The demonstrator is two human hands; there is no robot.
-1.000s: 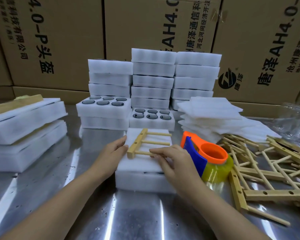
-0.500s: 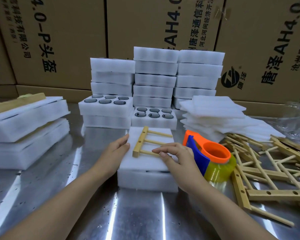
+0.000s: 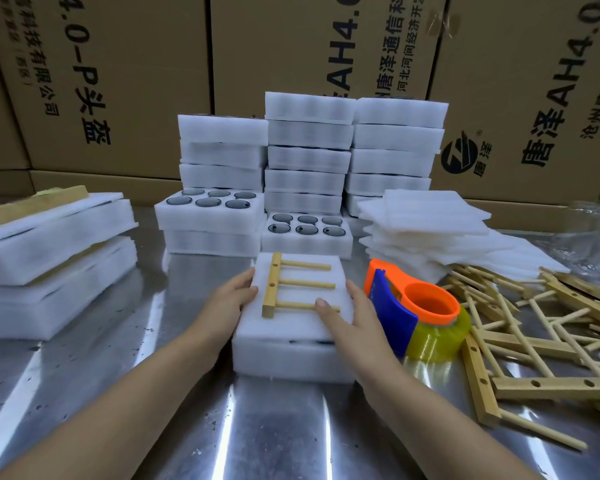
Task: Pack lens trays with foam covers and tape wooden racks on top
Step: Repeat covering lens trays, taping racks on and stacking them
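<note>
Hands (image 3: 234, 299) (image 3: 352, 318) beside white foam tray (image 3: 291, 362), three-peg wooden rack (image 3: 273, 289) atop.

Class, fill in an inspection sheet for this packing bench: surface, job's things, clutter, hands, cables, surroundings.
Surface: shiny metal table.
Job's things: wooden rack lies on the foam-covered tray, no tape seen; tape dispenser beside it on the right; two open lens trays behind; foam covers stacked right; spare racks heaped far right.
Clutter: crumpled clear plastic, far right.
Grippers: left hand rests on the tray's left edge; right hand on its right side, thumb touching a peg.
Cables: nothing seen.
Surroundings: closed foam stacks behind; finished packs left; printed cardboard boxes at the back.
</note>
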